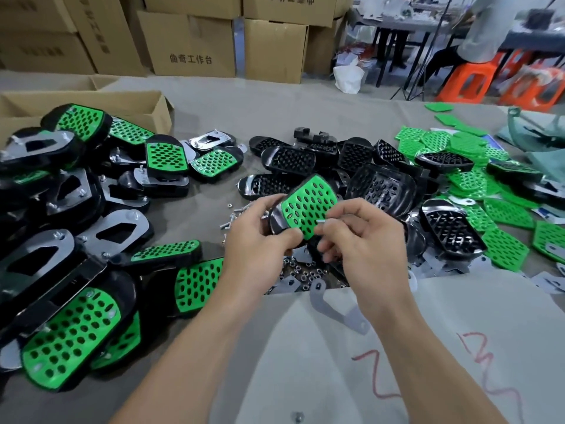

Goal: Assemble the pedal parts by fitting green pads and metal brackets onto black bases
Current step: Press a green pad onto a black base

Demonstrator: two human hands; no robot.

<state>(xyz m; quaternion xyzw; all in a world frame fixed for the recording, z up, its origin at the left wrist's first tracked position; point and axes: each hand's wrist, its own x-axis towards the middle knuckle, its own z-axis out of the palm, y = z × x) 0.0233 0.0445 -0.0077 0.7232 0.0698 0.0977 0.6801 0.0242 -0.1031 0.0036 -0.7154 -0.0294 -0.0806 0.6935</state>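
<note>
Over the nut pile (305, 272), mid-table: one pedal half built, held in both hands.
Left hand (260, 240) grips black base (276, 217), green pad (308, 206) already seated on it; right hand (363, 243) pinches a small bolt (321, 221) at the pad's lower edge. No bracket visible on this one; a loose metal bracket (333, 310) lies near the lap. Finished pedals (70, 338) stacked left, plenty of bare bases (289, 160) and loose pads (440, 142) waiting. Roughly half done, I'd judge.
</note>
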